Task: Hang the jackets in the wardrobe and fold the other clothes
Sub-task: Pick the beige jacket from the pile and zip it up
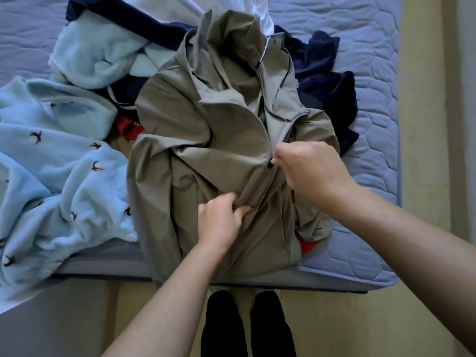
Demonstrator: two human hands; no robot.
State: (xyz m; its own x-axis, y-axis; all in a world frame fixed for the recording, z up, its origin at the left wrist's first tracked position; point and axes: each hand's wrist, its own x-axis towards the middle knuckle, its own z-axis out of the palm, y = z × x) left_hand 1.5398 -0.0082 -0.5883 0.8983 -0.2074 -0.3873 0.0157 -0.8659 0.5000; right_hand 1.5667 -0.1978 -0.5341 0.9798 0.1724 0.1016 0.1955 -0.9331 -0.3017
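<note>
- A khaki jacket (206, 155) lies front side up in the centre of the frame, spread over a heap of other clothes on a blue quilted mattress (365, 47).
- Its hood (231, 47) points toward the top of the frame, and its hem reaches the mattress edge at lower centre.
- The right hand (311, 171) sits right of centre, its fingertips (279, 157) closed together in a pinch at the small black zip pull (270, 165) on the jacket's front opening.
- The left hand (219, 220) is lower and to the left of the right hand. Its thumb and curled fingers (229, 198) are clamped on a bunched fold of jacket cloth just beside the zip line, below the pull.
- The stretch of closed zip runs diagonally between the two hands, with the cloth creased around the left hand's grip.
- A light blue fleece garment (51, 176) with small dark bird shapes fills the left side of the frame, touching the jacket's left sleeve.
- A navy garment (324, 83) lies under the jacket at upper right, and a white one (180, 9) lies at the top.
- Red cloth (128, 127) peeks out from beneath the jacket at its left edge and again at lower right.
- The person's feet in black socks (247, 325) stand on the floor at bottom centre, just below the mattress edge.
</note>
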